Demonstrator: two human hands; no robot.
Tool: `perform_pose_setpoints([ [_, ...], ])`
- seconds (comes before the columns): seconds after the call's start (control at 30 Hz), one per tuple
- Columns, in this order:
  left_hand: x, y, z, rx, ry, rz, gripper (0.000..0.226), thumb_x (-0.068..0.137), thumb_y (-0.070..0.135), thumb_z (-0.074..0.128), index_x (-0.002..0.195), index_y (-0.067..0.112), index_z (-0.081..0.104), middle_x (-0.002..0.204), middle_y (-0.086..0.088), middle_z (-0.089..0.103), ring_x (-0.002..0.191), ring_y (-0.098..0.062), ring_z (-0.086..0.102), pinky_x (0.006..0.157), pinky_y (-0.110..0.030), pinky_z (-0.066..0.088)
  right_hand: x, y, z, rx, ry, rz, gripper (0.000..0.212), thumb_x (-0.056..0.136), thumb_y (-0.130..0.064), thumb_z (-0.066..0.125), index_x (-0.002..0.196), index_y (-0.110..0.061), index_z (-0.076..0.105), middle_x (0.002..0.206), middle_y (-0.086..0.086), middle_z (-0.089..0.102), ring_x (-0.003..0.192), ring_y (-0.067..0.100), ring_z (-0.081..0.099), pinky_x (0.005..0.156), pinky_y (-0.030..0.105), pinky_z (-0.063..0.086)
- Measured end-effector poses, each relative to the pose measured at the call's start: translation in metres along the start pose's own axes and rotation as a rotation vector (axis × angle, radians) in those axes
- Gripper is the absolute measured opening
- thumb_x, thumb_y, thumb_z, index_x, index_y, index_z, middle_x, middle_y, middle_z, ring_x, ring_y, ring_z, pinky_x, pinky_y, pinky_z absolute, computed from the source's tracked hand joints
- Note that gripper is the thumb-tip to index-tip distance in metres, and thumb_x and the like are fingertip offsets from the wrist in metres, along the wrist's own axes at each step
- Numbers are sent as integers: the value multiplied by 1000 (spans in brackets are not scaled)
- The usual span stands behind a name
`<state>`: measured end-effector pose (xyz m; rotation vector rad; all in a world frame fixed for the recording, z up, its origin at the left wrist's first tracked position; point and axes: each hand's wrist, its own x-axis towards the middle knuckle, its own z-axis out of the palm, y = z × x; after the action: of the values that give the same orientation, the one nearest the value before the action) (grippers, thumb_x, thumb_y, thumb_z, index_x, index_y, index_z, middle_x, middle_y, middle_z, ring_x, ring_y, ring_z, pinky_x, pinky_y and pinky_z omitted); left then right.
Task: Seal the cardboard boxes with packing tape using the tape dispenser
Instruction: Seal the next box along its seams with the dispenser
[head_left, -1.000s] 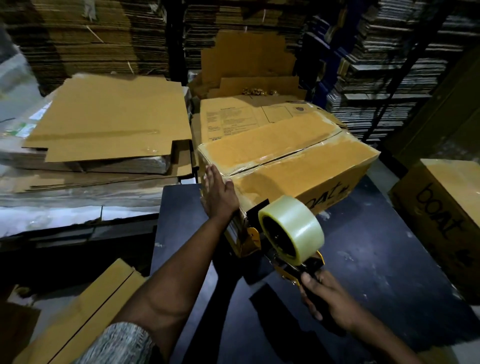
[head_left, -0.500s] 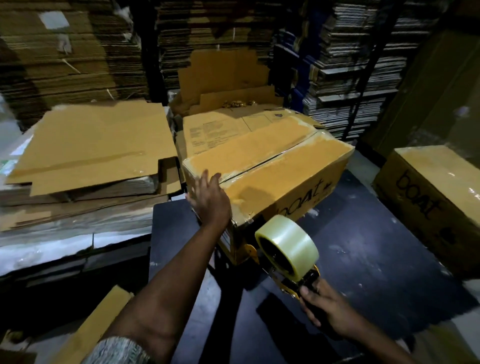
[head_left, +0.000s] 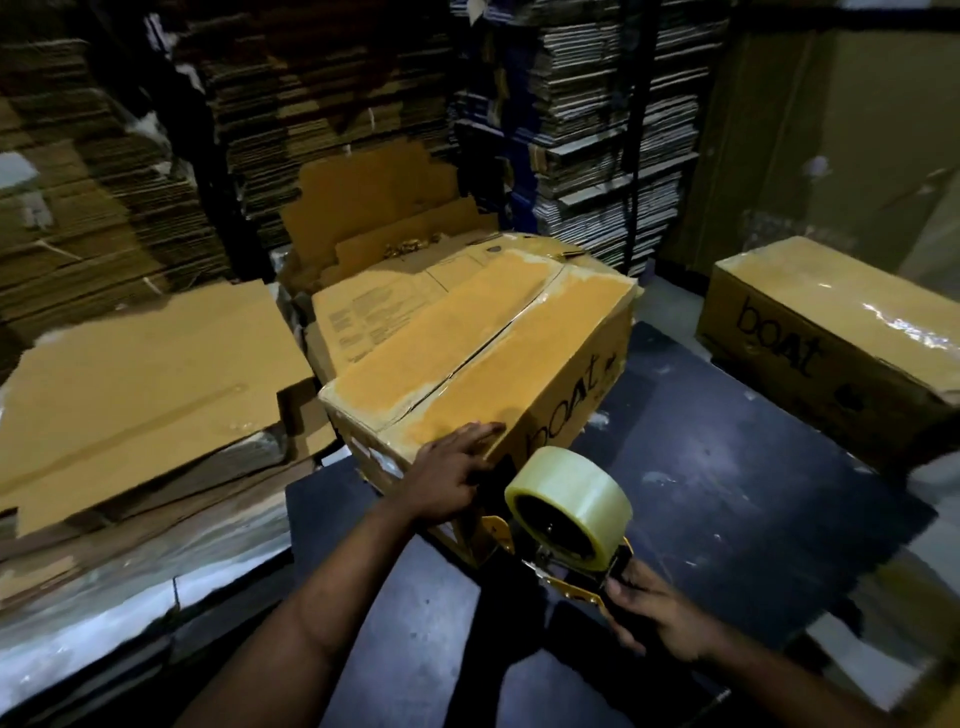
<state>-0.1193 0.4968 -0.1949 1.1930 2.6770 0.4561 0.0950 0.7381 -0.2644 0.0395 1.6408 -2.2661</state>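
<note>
- Right hand (head_left: 657, 616) grips the yellow tape dispenser (head_left: 566, 551), whose clear roll sits at the box's near end.
- Left hand (head_left: 449, 475), fingers spread, has slid from the side to press the brown cardboard box (head_left: 467, 358) on the dark counter (head_left: 727, 493); its centre seam looks ready for taping.
- Taped second box (head_left: 831, 332) beyond.

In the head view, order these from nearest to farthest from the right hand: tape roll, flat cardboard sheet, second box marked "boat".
From the right hand:
1. Tape roll, just above it.
2. Second box, far right.
3. Flat cardboard sheet, far left.
</note>
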Motion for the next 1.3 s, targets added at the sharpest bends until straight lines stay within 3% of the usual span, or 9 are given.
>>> perform_pose_setpoints([
  [0.13, -3, 8, -10, -72, -45, 5, 52, 74, 28, 55, 124, 33, 69, 163, 21, 16, 152, -9, 10, 115, -48, 19, 4, 3, 1, -24, 36, -18, 70, 76, -55, 80, 91, 5, 49, 55, 12, 48, 36, 14, 40, 37, 22, 32],
  [0.27, -3, 7, -10, -95, -59, 7, 47, 78, 31, 64, 125, 29, 70, 163, 20, 15, 152, -8, 7, 116, -50, 20, 10, -3, 6, -100, 37, -26, 74, 78, -62, 74, 77, 7, 49, 55, 14, 44, 35, 13, 37, 39, 19, 31],
  [0.37, -3, 7, -8, -51, -45, 21, 44, 81, 34, 68, 123, 25, 70, 163, 18, 16, 152, -10, 8, 117, -53, 21, 14, -4, 10, -134, 60, -32, 65, 76, -65, 74, 75, -4, 51, 52, 9, 46, 34, 12, 39, 38, 19, 31],
  [0.53, -4, 1, -5, -64, -1, 59, 35, 83, 17, 72, 117, 24, 74, 163, 16, 20, 152, -13, 12, 116, -57, 25, 16, -4, 12, -151, 64, -38, 69, 79, -68, 69, 70, -1, 52, 51, 10, 45, 34, 14, 39, 39, 21, 31],
  [0.67, -5, 1, -2, -22, -2, 67, 38, 85, 13, 71, 122, 21, 71, 164, 14, 16, 153, -14, 9, 118, -52, 17, 17, -4, 14, -143, 59, -55, 63, 81, -68, 66, 63, -9, 54, 51, 10, 45, 34, 14, 38, 40, 22, 31],
  [0.87, -8, 5, -5, -135, 51, 38, 20, 89, 19, 70, 106, 22, 78, 158, 12, 31, 149, -15, 22, 120, -49, 20, 2, 5, -3, -73, 263, 9, 82, 62, -82, 70, 64, -4, 46, 48, 10, 38, 33, 15, 34, 39, 21, 29],
  [0.97, -8, 7, -4, -52, 111, 50, 23, 87, 38, 64, 101, 28, 80, 156, 16, 35, 142, -16, 36, 109, -45, 41, -6, -1, -11, -65, 280, -3, 90, 61, -82, 71, 68, 4, 46, 51, 13, 37, 33, 15, 34, 39, 20, 31],
  [1.1, -8, 14, -4, 144, 133, 108, 40, 83, 53, 47, 102, 34, 76, 156, 9, 35, 130, -23, 45, 97, -45, 45, -4, -14, -8, -53, 304, -44, 78, 64, -78, 72, 71, -4, 48, 52, 12, 38, 33, 16, 35, 37, 21, 33],
  [1.3, -5, 23, -12, 351, -36, 47, 45, 80, 40, 55, 122, 30, 68, 160, 4, 17, 134, -28, 32, 93, -48, 44, -3, -32, -6, 13, 349, -74, 74, 61, -76, 76, 74, -7, 51, 53, 12, 39, 37, 16, 33, 39, 23, 32],
])
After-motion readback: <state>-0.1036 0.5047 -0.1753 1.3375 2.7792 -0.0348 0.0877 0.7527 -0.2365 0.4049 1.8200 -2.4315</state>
